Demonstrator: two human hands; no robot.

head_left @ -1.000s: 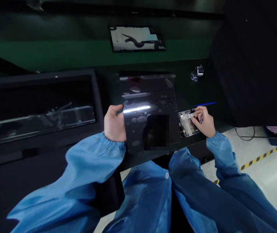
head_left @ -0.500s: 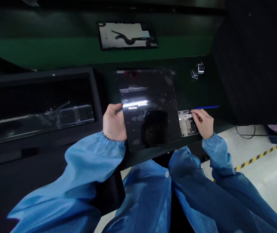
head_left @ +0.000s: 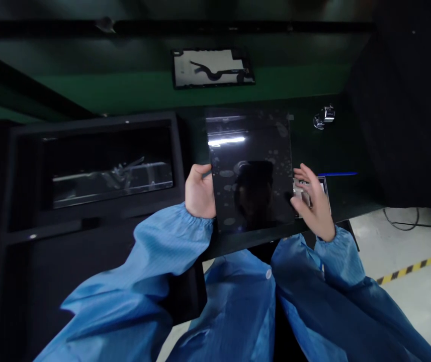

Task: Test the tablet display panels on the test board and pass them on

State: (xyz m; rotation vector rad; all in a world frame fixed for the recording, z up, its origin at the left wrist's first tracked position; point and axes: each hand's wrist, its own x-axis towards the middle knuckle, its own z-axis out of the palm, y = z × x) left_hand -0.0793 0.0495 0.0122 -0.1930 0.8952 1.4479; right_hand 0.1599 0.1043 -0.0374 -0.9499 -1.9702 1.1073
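A glossy black panel (head_left: 253, 176) with pale blotches on its surface lies over the middle of the dark work surface. At its left edge my left hand (head_left: 201, 192) grips it, the thumb at the border and the other fingers hidden beneath. My right hand (head_left: 314, 203) is open beside the panel's right edge, fingers apart and holding nothing. Partly covered by that hand is a circuit board (head_left: 325, 188) with silvery parts, to the right of the panel. A thin blue stick (head_left: 338, 174) lies just beyond the board.
A small chrome counter (head_left: 327, 114) stands at the back right. Behind the panel, a framed tray (head_left: 185, 70) bears black tweezers (head_left: 215, 75). On the left is a large black case (head_left: 179, 151) with a glossy window. A cable (head_left: 400, 227) hangs at the right.
My right hand has let go of the circuit board's area and opened, now beside the panel's right edge. My left hand still grips the panel. The whole view has shifted, moving things rightward.
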